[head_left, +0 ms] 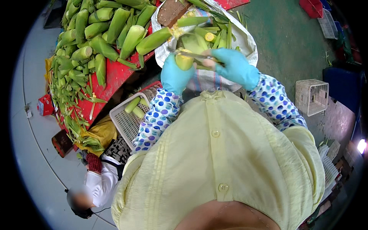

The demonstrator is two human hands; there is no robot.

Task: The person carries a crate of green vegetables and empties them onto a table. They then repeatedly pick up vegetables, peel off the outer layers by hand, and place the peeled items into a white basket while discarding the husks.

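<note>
The corn ear was prob. fairly light, stiff at the core, maybe slick if damp, w/ kernels that'd bruise easily, so your best hold was low round its body, away from the knife. It sat in your L hand, gloved fingers curled round it, upper end sticking out, nr the white woven sack. Your R hand was closed on the knife, blade blurred, approx. across the ear's top.

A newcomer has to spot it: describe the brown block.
Find the white sack beyond the left hand. By its upper-left rim, beside the heaped corn, lies the block. Reddish brown and straight-edged, it stands out from the green husks.
</note>
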